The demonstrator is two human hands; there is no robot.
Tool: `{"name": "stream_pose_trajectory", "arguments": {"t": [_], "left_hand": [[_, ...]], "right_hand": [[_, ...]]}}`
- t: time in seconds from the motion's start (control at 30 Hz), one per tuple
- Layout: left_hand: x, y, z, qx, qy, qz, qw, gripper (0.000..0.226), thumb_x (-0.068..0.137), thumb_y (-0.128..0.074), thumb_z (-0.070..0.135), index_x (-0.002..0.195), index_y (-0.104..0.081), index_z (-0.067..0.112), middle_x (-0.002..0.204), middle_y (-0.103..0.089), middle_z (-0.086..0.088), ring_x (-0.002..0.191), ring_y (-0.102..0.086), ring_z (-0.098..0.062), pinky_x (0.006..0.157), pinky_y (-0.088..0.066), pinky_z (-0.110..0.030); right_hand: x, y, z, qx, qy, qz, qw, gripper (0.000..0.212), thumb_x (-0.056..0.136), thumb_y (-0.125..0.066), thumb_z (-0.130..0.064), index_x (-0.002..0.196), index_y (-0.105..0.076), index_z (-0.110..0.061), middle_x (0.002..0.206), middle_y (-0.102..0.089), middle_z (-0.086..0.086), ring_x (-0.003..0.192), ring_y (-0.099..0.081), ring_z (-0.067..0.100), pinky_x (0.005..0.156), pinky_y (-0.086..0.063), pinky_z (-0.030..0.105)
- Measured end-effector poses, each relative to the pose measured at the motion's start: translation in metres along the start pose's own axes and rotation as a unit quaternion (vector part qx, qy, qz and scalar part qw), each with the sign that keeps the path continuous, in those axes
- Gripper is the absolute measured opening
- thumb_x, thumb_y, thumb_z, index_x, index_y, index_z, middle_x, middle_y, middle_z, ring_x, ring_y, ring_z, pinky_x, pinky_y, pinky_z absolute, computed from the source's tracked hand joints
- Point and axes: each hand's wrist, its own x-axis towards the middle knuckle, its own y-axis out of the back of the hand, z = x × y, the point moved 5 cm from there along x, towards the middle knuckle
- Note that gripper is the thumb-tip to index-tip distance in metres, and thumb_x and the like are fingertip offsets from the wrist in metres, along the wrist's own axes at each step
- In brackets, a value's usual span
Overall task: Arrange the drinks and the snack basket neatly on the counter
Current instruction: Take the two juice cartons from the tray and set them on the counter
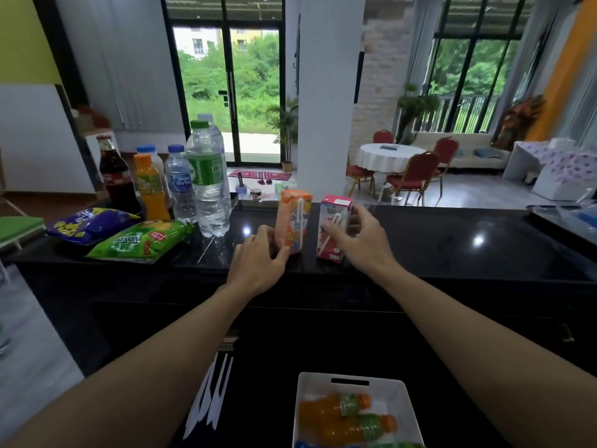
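Down at the bottom, a white basket (310, 391) holds two orange drink bottles (336, 410) lying on their sides. It sits on the near side of the black worktop (436, 240), lower than its edge; what it rests on I cannot tell.

Both arms reach over to the worktop. The left hand (258, 263) has its grip curled round the lower part of an orange carton (295, 218). The right hand (361, 237) wraps its grip round a pink carton (334, 227), thumb on the front. Both cartons stand upright, just beside each other and apart.

Further left a large water bottle (208, 182), a small water bottle (179, 182), an orange juice bottle (150, 189) and a cola bottle (116, 179) stand clustered. In front of them lie a green snack bag (139, 242) and a purple snack bag (87, 224).
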Motion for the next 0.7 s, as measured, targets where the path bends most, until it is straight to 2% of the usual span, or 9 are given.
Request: {"name": "stream_pose_trajectory", "arguments": {"t": [0.1, 0.2, 0.23, 0.33, 0.43, 0.57, 0.7], "left_hand": [[0.002, 0.001, -0.004, 0.014, 0.001, -0.03, 0.999, 0.037, 0.086, -0.065, 0.05, 0.109, -0.05, 0.025, 0.106, -0.067, 0.003, 0.098, -0.061, -0.022, 0.09, -0.048, -0.042], [0.006, 0.004, 0.001, -0.038, -0.005, -0.03, 0.999, 0.038, 0.08, -0.074, 0.045, 0.106, -0.054, 0.026, 0.095, -0.066, 0.011, 0.085, -0.063, -0.011, 0.07, -0.049, -0.027], [0.008, 0.006, 0.003, -0.052, -0.009, -0.028, 0.998, 0.04, 0.078, -0.076, 0.043, 0.107, -0.055, 0.026, 0.094, -0.065, 0.014, 0.083, -0.063, -0.007, 0.068, -0.049, -0.024], [0.016, 0.006, 0.007, -0.063, -0.019, -0.037, 0.997, 0.045, 0.077, -0.08, 0.036, 0.115, -0.058, 0.025, 0.098, -0.068, 0.013, 0.085, -0.065, -0.004, 0.08, -0.057, -0.033], [0.028, 0.004, 0.007, -0.046, -0.001, -0.036, 0.998, 0.046, 0.079, -0.079, 0.034, 0.119, -0.059, 0.021, 0.105, -0.07, 0.007, 0.095, -0.067, -0.014, 0.088, -0.056, -0.04], [0.048, -0.003, 0.001, -0.031, 0.043, -0.014, 0.998, 0.043, 0.082, -0.079, 0.032, 0.117, -0.06, 0.017, 0.109, -0.069, 0.0, 0.1, -0.066, -0.02, 0.089, -0.055, -0.041], [0.073, -0.014, -0.009, -0.026, 0.079, 0.004, 0.997, 0.035, 0.084, -0.074, 0.025, 0.115, -0.059, 0.017, 0.111, -0.068, -0.003, 0.103, -0.065, -0.024, 0.091, -0.054, -0.044]], "right_hand": [[-0.009, -0.006, 0.013, -0.031, -0.007, -0.015, 0.999, 0.045, 0.079, -0.086, -0.029, 0.116, -0.061, -0.022, 0.096, -0.066, -0.016, 0.079, -0.063, -0.011, 0.062, -0.046, 0.003], [-0.006, -0.007, 0.019, -0.062, -0.02, -0.03, 0.997, 0.048, 0.077, -0.088, -0.026, 0.117, -0.061, -0.022, 0.095, -0.065, -0.017, 0.078, -0.063, -0.005, 0.059, -0.043, 0.003], [-0.002, -0.008, 0.019, -0.072, -0.022, -0.039, 0.996, 0.047, 0.078, -0.087, -0.027, 0.117, -0.062, -0.023, 0.094, -0.065, -0.018, 0.079, -0.063, -0.005, 0.058, -0.043, 0.003], [0.011, -0.011, 0.019, -0.086, -0.021, -0.054, 0.995, 0.045, 0.078, -0.087, -0.028, 0.116, -0.062, -0.026, 0.089, -0.062, -0.024, 0.074, -0.059, -0.011, 0.056, -0.042, 0.003], [0.025, -0.019, 0.023, -0.093, -0.018, -0.054, 0.994, 0.045, 0.078, -0.087, -0.028, 0.115, -0.061, -0.027, 0.088, -0.062, -0.025, 0.077, -0.058, -0.011, 0.063, -0.041, 0.005], [0.048, -0.031, 0.033, -0.089, -0.031, -0.051, 0.994, 0.044, 0.08, -0.086, -0.025, 0.114, -0.058, -0.019, 0.101, -0.07, -0.01, 0.089, -0.067, 0.004, 0.078, -0.051, 0.019], [0.074, -0.047, 0.039, -0.097, -0.026, -0.065, 0.993, 0.042, 0.082, -0.084, -0.025, 0.118, -0.062, -0.018, 0.107, -0.072, -0.006, 0.094, -0.067, 0.009, 0.075, -0.047, 0.017]]}}
